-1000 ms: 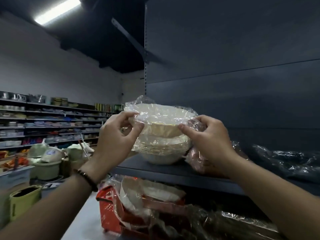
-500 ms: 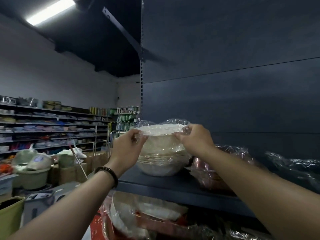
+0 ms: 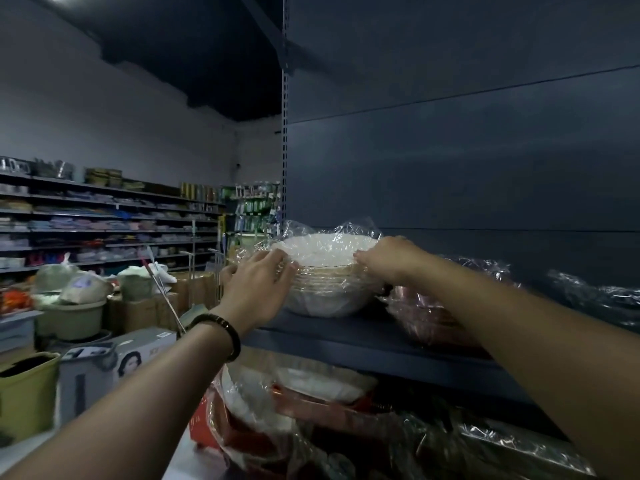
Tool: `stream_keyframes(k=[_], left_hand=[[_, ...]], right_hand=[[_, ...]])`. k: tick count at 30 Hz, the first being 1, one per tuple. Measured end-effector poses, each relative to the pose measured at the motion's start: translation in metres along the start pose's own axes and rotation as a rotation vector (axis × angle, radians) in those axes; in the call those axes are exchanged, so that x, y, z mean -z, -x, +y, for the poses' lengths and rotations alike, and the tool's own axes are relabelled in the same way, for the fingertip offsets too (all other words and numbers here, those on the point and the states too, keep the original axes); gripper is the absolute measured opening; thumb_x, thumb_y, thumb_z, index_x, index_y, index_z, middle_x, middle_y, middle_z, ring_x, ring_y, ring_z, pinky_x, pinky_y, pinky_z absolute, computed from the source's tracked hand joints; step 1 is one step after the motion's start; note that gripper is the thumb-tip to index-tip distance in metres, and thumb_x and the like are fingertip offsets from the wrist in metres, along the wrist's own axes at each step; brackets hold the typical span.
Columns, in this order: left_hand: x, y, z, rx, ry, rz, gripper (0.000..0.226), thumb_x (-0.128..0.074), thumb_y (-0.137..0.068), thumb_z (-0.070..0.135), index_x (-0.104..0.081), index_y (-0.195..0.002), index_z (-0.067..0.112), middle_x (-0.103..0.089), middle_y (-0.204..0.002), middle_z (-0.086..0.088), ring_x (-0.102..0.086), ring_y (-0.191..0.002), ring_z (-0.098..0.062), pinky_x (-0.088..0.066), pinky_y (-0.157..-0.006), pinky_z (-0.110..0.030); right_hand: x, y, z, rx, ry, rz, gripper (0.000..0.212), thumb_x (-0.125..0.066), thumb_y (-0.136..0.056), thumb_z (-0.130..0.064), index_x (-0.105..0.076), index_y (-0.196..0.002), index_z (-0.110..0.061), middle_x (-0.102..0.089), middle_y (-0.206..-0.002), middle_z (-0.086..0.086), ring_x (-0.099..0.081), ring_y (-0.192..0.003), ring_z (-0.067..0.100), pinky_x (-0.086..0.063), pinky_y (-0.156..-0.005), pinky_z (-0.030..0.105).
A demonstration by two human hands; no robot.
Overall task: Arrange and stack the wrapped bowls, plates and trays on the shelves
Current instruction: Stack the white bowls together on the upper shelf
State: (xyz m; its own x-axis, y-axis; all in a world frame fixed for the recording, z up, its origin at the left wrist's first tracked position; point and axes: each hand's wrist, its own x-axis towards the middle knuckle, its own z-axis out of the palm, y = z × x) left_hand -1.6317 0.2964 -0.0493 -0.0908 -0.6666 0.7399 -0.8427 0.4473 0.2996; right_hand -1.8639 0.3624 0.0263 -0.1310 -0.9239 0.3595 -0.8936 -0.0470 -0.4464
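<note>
A stack of white bowls in clear wrap [image 3: 325, 289] stands at the left end of a dark shelf [image 3: 363, 351]. The top wrapped bowl [image 3: 325, 249] sits nested on that stack. My left hand [image 3: 258, 287] lies against the stack's left side, fingers at the rims and thumb spread away. My right hand [image 3: 391, 259] holds the top bowl's right rim with curled fingers; its thumb is hidden.
Reddish wrapped plates [image 3: 426, 317] sit just right of the stack, and dark wrapped items [image 3: 595, 296] lie farther right. Wrapped trays and plates [image 3: 311, 393] fill the shelf below. A red basket [image 3: 204, 424], boxes and buckets stand in the aisle to the left.
Both hands lowered the top wrapped bowl onto the stack, where it now sits nested. My left hand went from pinching the rim to lying against the stack's side.
</note>
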Motion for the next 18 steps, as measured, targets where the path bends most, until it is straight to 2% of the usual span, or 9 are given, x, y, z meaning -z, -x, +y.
stream_keyframes(k=[3, 6, 7, 9, 10, 12, 14, 16, 18], left_hand=[[0.001, -0.001, 0.002, 0.044, 0.075, -0.084, 0.035, -0.031, -0.106, 0.056, -0.058, -0.116, 0.037, -0.06, -0.121, 0.008, -0.056, -0.125, -0.025, -0.037, -0.111, -0.057], [0.009, 0.01, 0.01, 0.1, 0.229, -0.072, 0.039, -0.033, -0.109, 0.052, -0.059, -0.133, 0.033, -0.059, -0.131, 0.008, -0.052, -0.136, -0.024, -0.034, -0.117, -0.056], [0.012, 0.019, 0.014, 0.122, 0.276, -0.018, 0.042, -0.035, -0.111, 0.05, -0.055, -0.141, 0.03, -0.058, -0.139, 0.006, -0.05, -0.138, -0.023, -0.032, -0.12, -0.056], [0.016, 0.045, 0.024, 0.139, 0.371, 0.17, 0.04, -0.041, -0.112, 0.044, -0.053, -0.146, 0.025, -0.056, -0.146, 0.001, -0.05, -0.136, -0.022, -0.035, -0.119, -0.055], [0.018, 0.06, 0.029, 0.119, 0.409, 0.277, 0.035, -0.046, -0.111, 0.04, -0.055, -0.141, 0.023, -0.057, -0.142, -0.001, -0.051, -0.132, -0.022, -0.04, -0.115, -0.052], [0.02, 0.093, 0.038, 0.069, 0.469, 0.434, 0.022, -0.059, -0.107, 0.026, -0.06, -0.127, 0.017, -0.059, -0.127, -0.002, -0.055, -0.12, -0.021, -0.045, -0.103, -0.032], [0.016, 0.126, 0.041, 0.044, 0.487, 0.464, 0.013, -0.067, -0.101, 0.013, -0.062, -0.112, 0.019, -0.061, -0.111, 0.001, -0.059, -0.104, -0.019, -0.045, -0.088, -0.018], [0.003, 0.159, 0.037, 0.074, 0.5, 0.395, 0.016, -0.069, -0.096, 0.012, -0.062, -0.1, 0.026, -0.061, -0.101, 0.008, -0.062, -0.095, -0.016, -0.048, -0.077, -0.024], [-0.017, 0.189, 0.029, 0.103, 0.448, 0.27, 0.015, -0.069, -0.088, 0.026, -0.062, -0.099, 0.031, -0.057, -0.102, 0.011, -0.06, -0.095, -0.012, -0.048, -0.077, -0.033]], right_hand=[[0.007, 0.008, 0.005, 0.01, -0.083, -0.057, 0.043, -0.057, -0.106, -0.043, -0.071, -0.127, -0.007, -0.064, -0.137, 0.015, -0.062, -0.123, 0.033, -0.048, -0.099, 0.035], [0.013, 0.018, 0.004, 0.021, -0.116, -0.001, 0.036, -0.06, -0.102, -0.048, -0.069, -0.108, -0.013, -0.067, -0.117, 0.011, -0.064, -0.103, 0.029, -0.049, -0.082, 0.033], [0.013, 0.021, 0.003, 0.037, -0.109, 0.07, 0.039, -0.061, -0.1, -0.05, -0.069, -0.113, -0.014, -0.067, -0.12, 0.011, -0.063, -0.106, 0.029, -0.049, -0.083, 0.033], [0.012, 0.036, -0.003, 0.123, -0.102, 0.266, 0.045, -0.061, -0.098, -0.048, -0.066, -0.13, -0.018, -0.067, -0.131, 0.007, -0.062, -0.12, 0.027, -0.05, -0.095, 0.035], [0.01, 0.05, -0.006, 0.201, -0.12, 0.352, 0.039, -0.062, -0.097, -0.046, -0.067, -0.127, -0.021, -0.068, -0.128, 0.003, -0.062, -0.119, 0.024, -0.049, -0.096, 0.035], [0.004, 0.089, -0.01, 0.397, -0.165, 0.449, 0.018, -0.063, -0.096, -0.04, -0.068, -0.106, -0.026, -0.07, -0.109, -0.006, -0.064, -0.103, 0.013, -0.048, -0.086, 0.032], [-0.008, 0.132, -0.006, 0.528, -0.123, 0.388, 0.01, -0.062, -0.098, -0.036, -0.064, -0.092, -0.028, -0.066, -0.092, -0.013, -0.062, -0.086, 0.006, -0.051, -0.076, 0.031], [-0.031, 0.168, 0.003, 0.543, -0.113, 0.242, 0.016, -0.064, -0.097, -0.035, -0.063, -0.084, -0.026, -0.064, -0.079, -0.011, -0.06, -0.073, 0.005, -0.053, -0.067, 0.035], [-0.063, 0.191, 0.017, 0.421, -0.257, 0.066, 0.02, -0.07, -0.092, -0.036, -0.066, -0.079, -0.021, -0.067, -0.07, -0.005, -0.06, -0.064, 0.004, -0.053, -0.062, 0.034]])
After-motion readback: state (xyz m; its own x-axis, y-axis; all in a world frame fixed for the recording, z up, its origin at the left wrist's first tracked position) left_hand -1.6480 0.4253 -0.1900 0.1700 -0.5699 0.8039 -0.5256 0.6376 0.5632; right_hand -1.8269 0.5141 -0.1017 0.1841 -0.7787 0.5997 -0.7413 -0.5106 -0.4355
